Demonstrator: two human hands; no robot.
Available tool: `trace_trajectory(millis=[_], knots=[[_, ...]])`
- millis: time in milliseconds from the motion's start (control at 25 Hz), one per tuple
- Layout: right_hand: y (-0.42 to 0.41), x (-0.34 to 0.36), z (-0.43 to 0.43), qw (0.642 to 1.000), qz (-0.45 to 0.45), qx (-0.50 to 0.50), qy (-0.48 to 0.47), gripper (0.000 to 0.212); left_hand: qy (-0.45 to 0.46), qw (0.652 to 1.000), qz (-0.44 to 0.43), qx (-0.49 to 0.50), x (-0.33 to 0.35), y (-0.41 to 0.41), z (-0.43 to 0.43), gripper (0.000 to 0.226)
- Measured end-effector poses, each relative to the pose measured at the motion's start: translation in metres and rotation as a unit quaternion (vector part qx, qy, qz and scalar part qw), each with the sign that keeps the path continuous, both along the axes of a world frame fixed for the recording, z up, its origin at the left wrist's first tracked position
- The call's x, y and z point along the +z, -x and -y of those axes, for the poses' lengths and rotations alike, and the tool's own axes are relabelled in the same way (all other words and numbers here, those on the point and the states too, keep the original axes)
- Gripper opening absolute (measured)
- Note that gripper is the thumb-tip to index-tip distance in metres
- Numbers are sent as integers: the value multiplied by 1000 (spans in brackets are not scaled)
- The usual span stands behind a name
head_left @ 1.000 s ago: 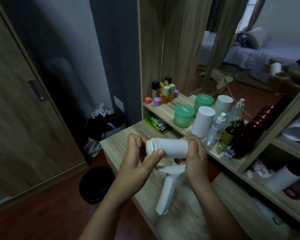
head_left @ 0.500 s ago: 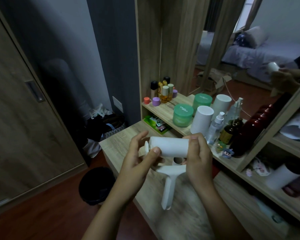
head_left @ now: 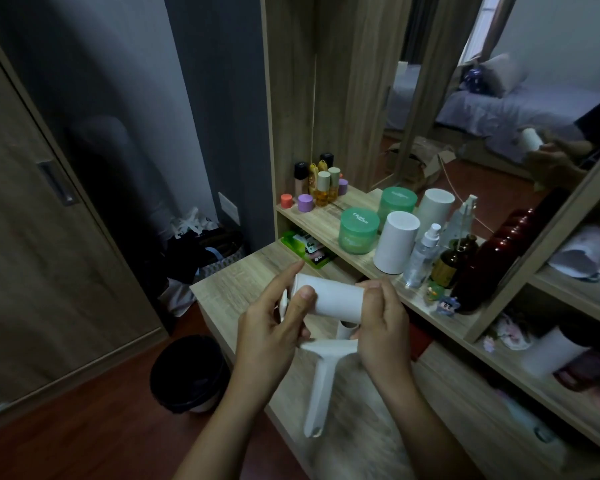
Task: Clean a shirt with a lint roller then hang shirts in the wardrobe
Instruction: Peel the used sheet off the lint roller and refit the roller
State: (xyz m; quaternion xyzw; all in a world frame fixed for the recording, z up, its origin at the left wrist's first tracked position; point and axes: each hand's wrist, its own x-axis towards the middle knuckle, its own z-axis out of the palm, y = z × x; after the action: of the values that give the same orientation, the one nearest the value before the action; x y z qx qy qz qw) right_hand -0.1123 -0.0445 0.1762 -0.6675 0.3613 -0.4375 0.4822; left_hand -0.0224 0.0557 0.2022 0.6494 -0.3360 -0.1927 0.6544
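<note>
I hold a white lint roller (head_left: 333,299) in both hands above the wooden dressing table (head_left: 229,289). My left hand (head_left: 274,327) grips the left end of its white cylinder, thumb on the front. My right hand (head_left: 383,323) grips the right end. The roller's white handle (head_left: 321,389) hangs down between my hands. The cylinder looks lifted off the handle frame, and a small tube shows below it. No shirt is in view. The wardrobe door (head_left: 49,237) with a recessed handle stands shut at the left.
A shelf (head_left: 326,220) holds green jars, a white cylinder, spray bottles and small bottles. A mirror (head_left: 482,116) behind reflects a bed. A black waste bin (head_left: 187,372) stands on the red floor left of the table. Bags lie in the corner.
My hands have raised the roller slightly and the cylinder has tilted, its left end higher. The handle has swung to hang more vertically.
</note>
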Motion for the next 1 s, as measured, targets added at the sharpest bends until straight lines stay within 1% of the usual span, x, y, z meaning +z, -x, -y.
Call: trace_trajectory(millis=[120, 280, 400, 480, 560, 680, 720, 880, 1000], knots=[[0, -2, -1, 1000, 1, 3, 2, 35, 12, 1000, -9, 5, 2, 0, 0, 33], [-3, -3, -4, 1000, 0, 5, 30, 32, 31, 998, -58, -3, 6, -1, -2, 33], [0, 1, 2, 998, 5, 14, 66, 35, 37, 995, -86, -36, 2, -3, -5, 35], [3, 6, 6, 995, -7, 40, 88, 30, 47, 995, -82, -35, -6, -2, -5, 35], [5, 6, 10, 995, -21, 75, 66, 26, 65, 995, -70, 1, -14, 1, -4, 35], [8, 1, 14, 988, 0, 139, -63, 20, 93, 988, -120, 34, -21, 3, -2, 31], [10, 1, 16, 985, 0, 152, -82, 21, 97, 985, -139, 37, -22, 4, -2, 31], [14, 2, 20, 974, -4, 205, -96, 27, 120, 963, -234, 63, -24, 7, 1, 35], [13, -4, 17, 979, -20, 199, -48, 30, 112, 959, -252, 58, -21, 4, 2, 47]])
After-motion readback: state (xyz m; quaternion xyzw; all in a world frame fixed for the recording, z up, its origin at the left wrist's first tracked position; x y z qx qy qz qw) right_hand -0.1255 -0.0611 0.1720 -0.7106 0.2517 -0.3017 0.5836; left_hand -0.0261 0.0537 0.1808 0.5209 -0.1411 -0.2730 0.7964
